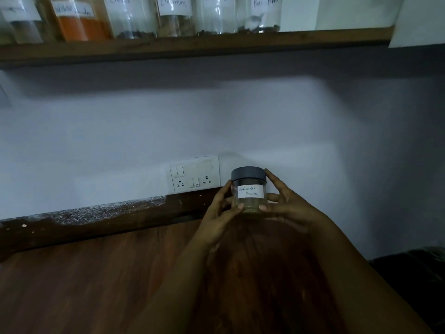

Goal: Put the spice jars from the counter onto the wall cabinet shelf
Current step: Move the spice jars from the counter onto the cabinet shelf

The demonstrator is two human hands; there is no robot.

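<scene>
**One jar in two hands, six on the shelf**

Shelf [192,45], dark wood, runs across the top of the view. Six jars stand on it in a row, tops cut off by the frame. From the left: a jar with pale grey-brown contents [22,22], label unreadable; a jar of orange powder [79,22], label blurred; a clear jar marked "Cloves" [131,18], a thin dark layer at its base; a jar marked "Cinnamon" [175,15]; a fifth jar [218,15], label cut off; a sixth marked "Black Pepper" [266,14], the last on the right.

Below, a white wall. One switch-and-socket plate [195,173] sits low on it, two sockets visible.

Wooden counter [84,285] fills the lower left and centre; a dark strip with worn patches edges it at the wall.

Right of the plate: one small jar [249,190], grey lid, white label "Coriander Powder", pale powder inside, upright, lifted off the counter and in front of the wall. Left hand [216,218] grips its left side, thumb on the front lower edge. Right hand [289,203] grips its right side, one fingertip at the lid, thumb low on the front. Both hands closed on the jar.
</scene>
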